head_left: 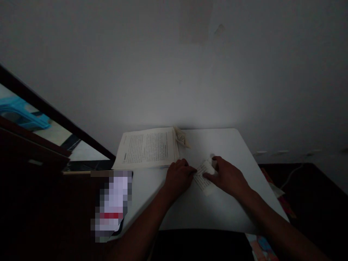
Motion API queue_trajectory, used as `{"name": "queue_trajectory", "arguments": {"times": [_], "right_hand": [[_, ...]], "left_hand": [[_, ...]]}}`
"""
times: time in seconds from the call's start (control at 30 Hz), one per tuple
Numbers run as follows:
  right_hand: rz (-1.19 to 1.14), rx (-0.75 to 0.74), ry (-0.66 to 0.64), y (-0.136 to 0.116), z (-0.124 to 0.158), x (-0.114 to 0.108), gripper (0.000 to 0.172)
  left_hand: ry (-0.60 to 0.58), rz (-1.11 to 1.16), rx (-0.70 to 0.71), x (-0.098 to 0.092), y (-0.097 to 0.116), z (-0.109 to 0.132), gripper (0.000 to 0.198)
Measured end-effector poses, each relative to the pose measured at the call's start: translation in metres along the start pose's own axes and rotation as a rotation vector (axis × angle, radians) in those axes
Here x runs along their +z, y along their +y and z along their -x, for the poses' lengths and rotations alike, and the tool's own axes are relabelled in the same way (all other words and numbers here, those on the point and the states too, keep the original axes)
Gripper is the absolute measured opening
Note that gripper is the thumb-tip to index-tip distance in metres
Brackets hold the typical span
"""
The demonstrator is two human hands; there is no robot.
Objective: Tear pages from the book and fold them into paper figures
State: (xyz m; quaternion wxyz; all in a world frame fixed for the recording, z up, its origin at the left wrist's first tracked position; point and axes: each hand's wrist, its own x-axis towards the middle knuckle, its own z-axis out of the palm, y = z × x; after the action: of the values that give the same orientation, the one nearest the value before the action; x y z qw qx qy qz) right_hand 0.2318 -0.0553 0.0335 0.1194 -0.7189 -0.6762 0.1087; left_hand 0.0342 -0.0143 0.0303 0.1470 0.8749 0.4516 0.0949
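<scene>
A small folded piece of printed paper [202, 181] lies on the white table [190, 214] between my two hands. My left hand [178, 177] has its fingers curled, with thumb and forefinger closed on the paper's left corner. Across from it, my right hand [228, 175] grips the paper's right side, the thumb on top and the forefinger at the far edge. Beyond my left hand lies an open book [148, 148] with printed pages. At the book's right edge stands a folded paper shape [181, 137] with print on it.
A phone [116, 199] with a blurred-out screen sits at the table's left edge. The table's back edge meets a grey wall [174, 72]. Left of the table are a dark wooden frame [54, 112] and a blue plastic object [24, 112]. A cable [292, 175] hangs at the right.
</scene>
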Motion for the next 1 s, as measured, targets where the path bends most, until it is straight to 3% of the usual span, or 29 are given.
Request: {"name": "queue_trajectory", "arguments": {"times": [0.17, 0.3, 0.43, 0.6, 0.73, 0.87, 1.0], "right_hand": [[-0.087, 0.072, -0.061, 0.034, 0.009, -0.012, 0.058], [-0.111, -0.109, -0.026, 0.048, 0.011, -0.017, 0.04], [-0.099, -0.304, -0.04, 0.045, 0.009, -0.018, 0.033], [-0.065, -0.331, -0.041, 0.038, 0.007, -0.018, 0.024], [-0.149, -0.34, 0.169, 0.032, 0.009, -0.023, 0.024], [-0.151, -0.507, 0.373, 0.023, 0.02, -0.029, 0.026], [-0.09, -0.666, 0.279, 0.017, 0.031, -0.023, 0.044]], "left_hand": [[-0.007, 0.012, 0.002, -0.001, 0.001, 0.0, 0.022], [-0.016, 0.004, 0.041, -0.001, 0.004, -0.001, 0.022], [0.022, -0.029, 0.089, 0.004, 0.007, 0.0, 0.019], [0.064, -0.094, 0.124, 0.01, 0.009, -0.003, 0.026], [0.078, -0.143, 0.14, 0.012, 0.009, -0.006, 0.023], [0.09, -0.133, 0.113, 0.014, 0.006, -0.006, 0.026], [0.085, -0.067, 0.059, 0.012, 0.003, -0.007, 0.027]]}}
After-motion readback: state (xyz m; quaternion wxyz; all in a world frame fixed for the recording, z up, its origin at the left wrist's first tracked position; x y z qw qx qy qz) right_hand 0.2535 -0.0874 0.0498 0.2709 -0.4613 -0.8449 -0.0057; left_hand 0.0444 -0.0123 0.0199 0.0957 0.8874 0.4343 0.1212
